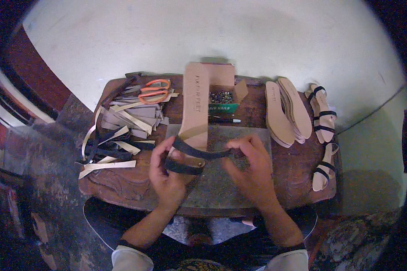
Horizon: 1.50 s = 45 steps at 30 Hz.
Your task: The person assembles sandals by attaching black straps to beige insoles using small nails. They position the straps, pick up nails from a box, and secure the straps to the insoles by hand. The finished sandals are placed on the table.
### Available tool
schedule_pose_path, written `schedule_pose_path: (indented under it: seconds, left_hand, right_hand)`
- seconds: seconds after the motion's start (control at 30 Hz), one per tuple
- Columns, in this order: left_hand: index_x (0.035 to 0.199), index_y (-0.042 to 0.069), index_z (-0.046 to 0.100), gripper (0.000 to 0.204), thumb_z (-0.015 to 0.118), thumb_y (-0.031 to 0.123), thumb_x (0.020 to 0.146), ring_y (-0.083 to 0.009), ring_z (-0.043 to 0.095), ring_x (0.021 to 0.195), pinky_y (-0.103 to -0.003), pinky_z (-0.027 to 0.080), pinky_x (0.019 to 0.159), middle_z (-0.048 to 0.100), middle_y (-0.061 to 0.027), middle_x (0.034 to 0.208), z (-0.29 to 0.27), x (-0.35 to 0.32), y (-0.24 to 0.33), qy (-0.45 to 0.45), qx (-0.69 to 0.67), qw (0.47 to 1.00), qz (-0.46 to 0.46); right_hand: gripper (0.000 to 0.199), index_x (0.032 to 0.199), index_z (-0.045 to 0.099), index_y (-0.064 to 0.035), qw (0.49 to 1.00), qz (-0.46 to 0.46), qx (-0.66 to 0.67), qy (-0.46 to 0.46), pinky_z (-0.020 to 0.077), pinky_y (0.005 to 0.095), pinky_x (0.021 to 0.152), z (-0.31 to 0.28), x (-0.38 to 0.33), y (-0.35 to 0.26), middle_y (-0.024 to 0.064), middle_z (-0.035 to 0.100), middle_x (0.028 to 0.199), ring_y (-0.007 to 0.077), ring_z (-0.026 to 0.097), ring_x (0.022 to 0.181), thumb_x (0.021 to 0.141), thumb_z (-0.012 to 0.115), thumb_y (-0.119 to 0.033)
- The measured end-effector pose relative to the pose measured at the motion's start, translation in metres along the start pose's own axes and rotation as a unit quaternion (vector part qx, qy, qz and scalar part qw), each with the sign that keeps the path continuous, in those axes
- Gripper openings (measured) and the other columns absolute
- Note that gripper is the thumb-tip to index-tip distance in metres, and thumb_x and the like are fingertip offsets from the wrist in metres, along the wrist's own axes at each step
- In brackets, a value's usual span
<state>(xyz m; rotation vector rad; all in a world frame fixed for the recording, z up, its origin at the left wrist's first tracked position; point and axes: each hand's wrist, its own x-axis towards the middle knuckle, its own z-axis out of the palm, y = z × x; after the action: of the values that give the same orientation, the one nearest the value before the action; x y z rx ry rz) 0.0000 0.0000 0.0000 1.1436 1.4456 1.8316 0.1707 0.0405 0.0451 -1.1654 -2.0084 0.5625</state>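
Note:
Held upright over the table is a beige sandal sole (pixel 195 101), its toe end pointing away from me. My left hand (pixel 166 178) is closed around its near end, where a black band (pixel 184 167) lies across the sole. A longer black strap (pixel 202 152) runs from the sole's left side out to the right. My right hand (pixel 251 169) pinches that strap's free end between thumb and forefinger. Beneath both hands is a flat grey slab (pixel 226 189). The sole's underside is hidden.
Orange-handled scissors (pixel 154 91) rest on grey strips (pixel 133 116), with black and cream strips (pixel 111 149) nearer. Behind the sole stands an open box of nails (pixel 222 97), a pen (pixel 226 120) before it. Stacked soles (pixel 287 113) and strapped sandals (pixel 324 117) line the right.

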Motion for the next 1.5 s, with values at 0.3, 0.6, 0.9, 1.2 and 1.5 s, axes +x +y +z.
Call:
schedule_pose_path:
  seconds: [0.3,0.6,0.9,1.2,1.5]
  left_hand:
    - [0.12,0.0,0.046,0.045,0.055,0.034,0.092,-0.0174,0.049,0.105,-0.031,0.04,0.091,0.052,-0.0102,0.112,0.007,-0.016,-0.006,0.004,-0.065,0.997,-0.04]
    - [0.125,0.0,0.04,0.048,0.057,0.025,0.089,-0.0217,0.042,0.119,-0.035,0.031,0.102,0.047,-0.0117,0.122,0.014,-0.014,0.001,-0.116,-0.049,0.992,-0.002]
    - [0.119,0.0,0.049,0.041,0.063,0.014,0.083,-0.0184,0.051,0.11,-0.033,0.038,0.095,0.055,-0.0085,0.113,-0.017,0.02,-0.005,-0.223,-0.273,0.916,-0.194]
    - [0.104,0.0,0.062,0.023,0.068,0.005,0.082,-0.0155,0.062,0.091,-0.031,0.048,0.082,0.066,-0.0067,0.099,-0.026,0.021,0.011,-0.239,-0.114,0.947,-0.18]
    - [0.103,0.001,0.062,0.022,0.068,0.007,0.083,-0.0143,0.061,0.092,-0.029,0.048,0.082,0.066,-0.0065,0.099,-0.02,0.018,0.014,-0.245,-0.088,0.955,-0.142]
  right_hand:
    - [0.031,0.098,0.056,-0.0026,0.983,0.028,0.181,0.015,0.0501,0.0274,0.08,0.023,0.0,0.013,0.0086,0.058,0.097,0.0166,0.061,0.091,0.071,0.066,0.009]
    - [0.031,0.097,0.057,-0.0028,0.952,0.11,0.285,0.026,0.0494,0.0272,0.084,0.007,0.002,0.011,0.0059,0.057,0.104,0.0146,0.06,0.094,0.071,0.064,0.012]
    - [0.03,0.094,0.059,-0.0046,0.971,-0.014,0.236,-0.038,0.0477,0.0295,0.08,-0.002,0.005,0.015,0.008,0.061,0.095,0.0178,0.06,0.091,0.067,0.064,0.005]
    - [0.023,0.102,0.06,-0.0012,0.974,0.031,0.207,-0.086,0.0453,0.0273,0.083,0.0,0.007,0.003,0.0087,0.063,0.095,0.0139,0.059,0.089,0.08,0.055,0.003]
    - [0.017,0.103,0.059,-0.001,0.951,0.06,0.29,-0.088,0.0451,0.0256,0.081,0.007,0.005,0.017,0.0045,0.061,0.093,0.0108,0.057,0.089,0.086,0.053,0.0]
